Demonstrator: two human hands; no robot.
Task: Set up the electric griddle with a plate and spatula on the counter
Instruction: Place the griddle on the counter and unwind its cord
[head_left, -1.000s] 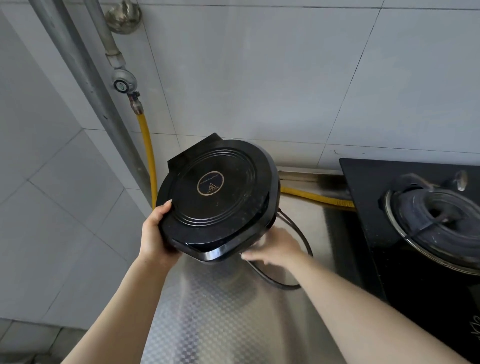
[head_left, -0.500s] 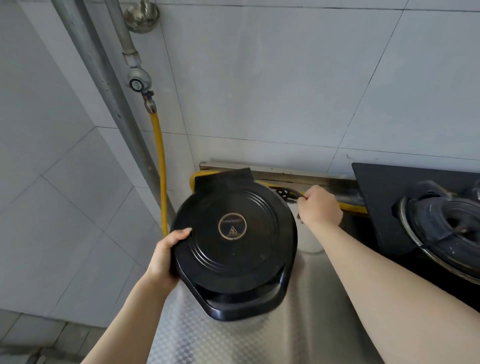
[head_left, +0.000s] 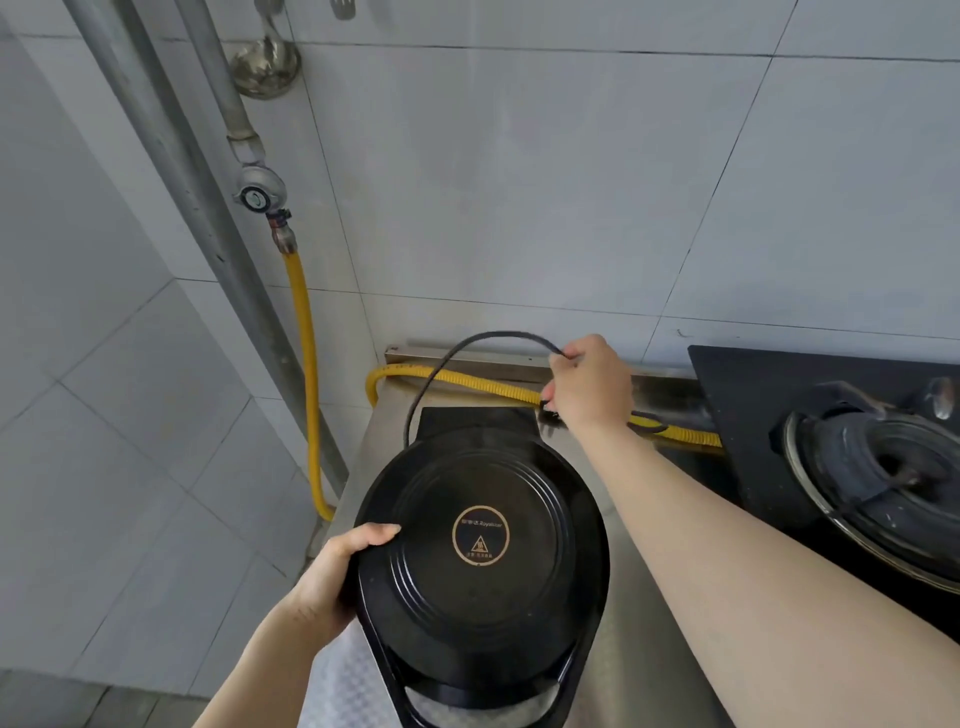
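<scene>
Round black electric griddle (head_left: 480, 540) finally sat on the steel counter (head_left: 660, 613), my left hand (head_left: 332, 577) steadying its rim; my right hand (head_left: 589, 382) had lifted its black cord (head_left: 467, 348), pinched tight, so plugging in's next.

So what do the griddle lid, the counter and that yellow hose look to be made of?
Griddle lid: glossy black, looks like coated metal or hard plastic; sheen, moulded rings.
Counter: brushed stainless steel, grey with soft reflections.
Yellow hose: ribbed, probably plastic-sheathed flexible gas line.
</scene>
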